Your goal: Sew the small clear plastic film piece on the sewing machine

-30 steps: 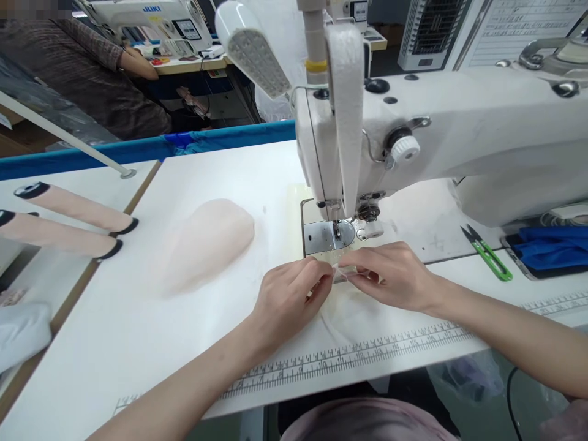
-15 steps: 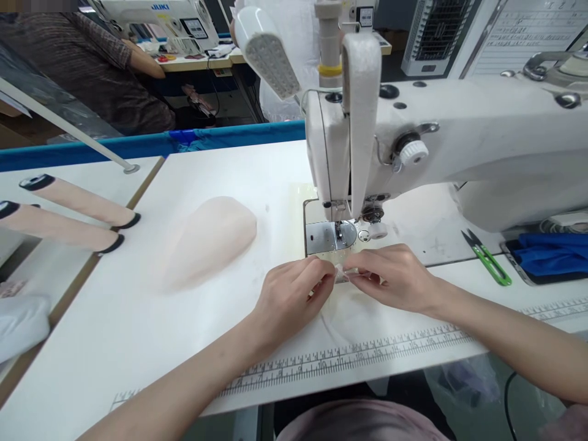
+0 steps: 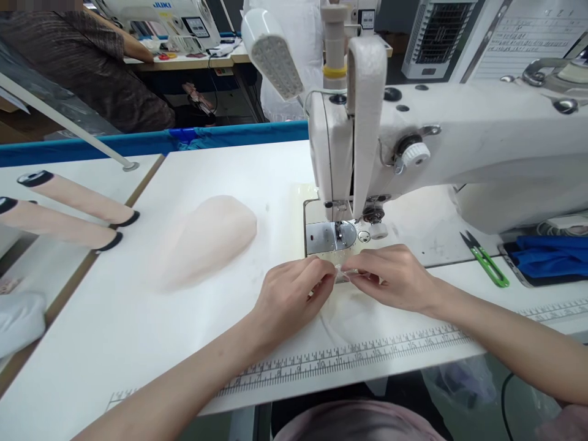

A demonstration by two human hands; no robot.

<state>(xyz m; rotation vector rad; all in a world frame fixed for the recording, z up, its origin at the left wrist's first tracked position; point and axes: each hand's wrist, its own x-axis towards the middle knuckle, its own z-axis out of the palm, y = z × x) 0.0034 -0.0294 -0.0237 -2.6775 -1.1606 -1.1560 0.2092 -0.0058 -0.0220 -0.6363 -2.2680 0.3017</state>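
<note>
**White table (image 3: 151, 343), white sewing machine (image 3: 459, 116), sheer whitish fabric (image 3: 340, 272) pinched at the near edge of the needle plate**

The table spreads across the view, its front edge printed with a black ruler scale (image 3: 321, 365) on which 10, 11 and 12 can be read. The sewing machine, bulky and smooth-cased, fills the upper right; no name can be read on its visible side. Behind, near a person in a dark patterned top (image 3: 92, 67), a second white machine (image 3: 181, 13) bears "JUKI" in blue letters. At upper right, a white ruled sheet (image 3: 533, 37) carries handwriting too small to make out.

Both forearms reach in from the lower corners and converge below the needle. The left hand (image 3: 296, 288) is turned knuckles up, fingers curled, index finger and thumb closed on the fabric. The right hand (image 3: 395, 278) faces it from just beside, thumb and index finger extended and pinching the same piece, which lies between the two sets of fingertips. How far the fabric runs beneath the hands cannot be told.

A rounded, pale pink sheer piece (image 3: 215, 239) lies flat to the left; green-handled thread snips (image 3: 489, 263) with dark blades rest to the right.
</note>
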